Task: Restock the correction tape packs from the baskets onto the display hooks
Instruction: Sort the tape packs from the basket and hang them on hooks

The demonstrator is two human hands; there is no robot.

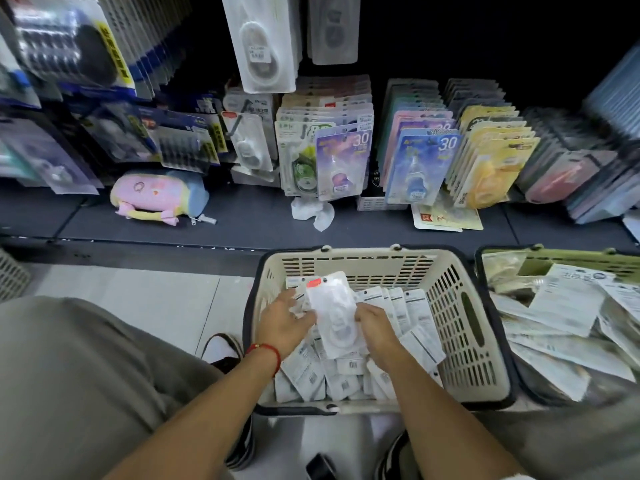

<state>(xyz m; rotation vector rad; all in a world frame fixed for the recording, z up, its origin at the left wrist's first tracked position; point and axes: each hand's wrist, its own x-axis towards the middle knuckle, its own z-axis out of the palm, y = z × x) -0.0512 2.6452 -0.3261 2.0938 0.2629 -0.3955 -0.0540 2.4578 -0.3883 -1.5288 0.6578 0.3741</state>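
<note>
Both hands in the cream basket (460, 327): L hand (282, 322) and R hand (375, 323) grip 1 clear pack (334, 311) from either side, above the loose pile. Pack is see-through plastic w/ a red sticker at top, white tape unit inside.

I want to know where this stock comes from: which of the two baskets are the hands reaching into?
The beige basket, left of the green basket. Both hands are inside it, holding a clear pack; the green one is untouched.
</note>
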